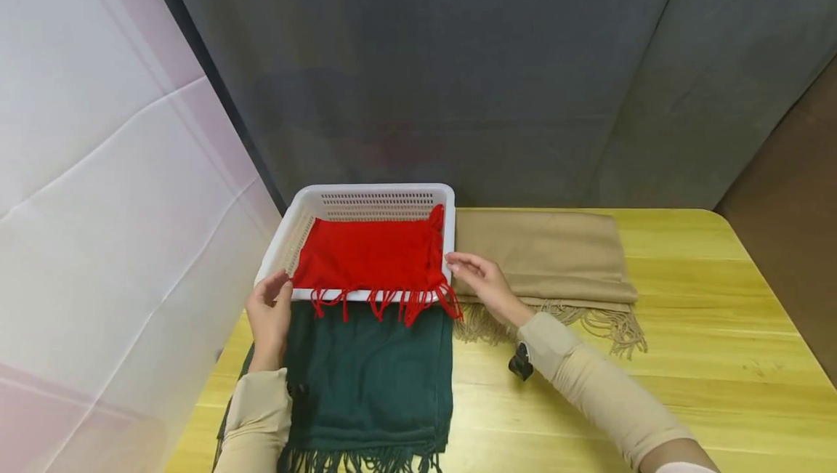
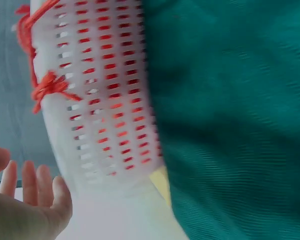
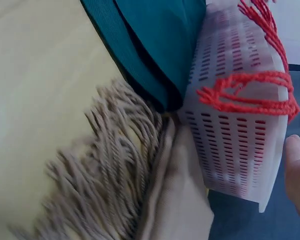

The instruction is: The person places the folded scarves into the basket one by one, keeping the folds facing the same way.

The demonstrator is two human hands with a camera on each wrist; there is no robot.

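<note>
A red fringed scarf (image 1: 369, 251) lies folded inside a white perforated plastic basket (image 1: 379, 188), its tassels hanging over the front rim. At the basket's front left corner is my left hand (image 1: 269, 309), fingers loosely bent and holding nothing. My right hand (image 1: 484, 280) is beside the right rim with its fingers extended; whether the fingertips touch the rim cannot be told. In the left wrist view, the left hand (image 2: 37, 200) appears just off the basket wall (image 2: 105, 90). The right wrist view shows only part of the right hand (image 3: 299, 175) near the rim.
A folded dark green fringed scarf (image 1: 373, 378) lies in front of the basket. To its right lies a folded beige scarf (image 1: 543, 255) with tassels. Both rest on the yellow wooden table (image 1: 706, 357). A grey wall (image 1: 458, 81) stands behind, a white panel (image 1: 118, 168) at left.
</note>
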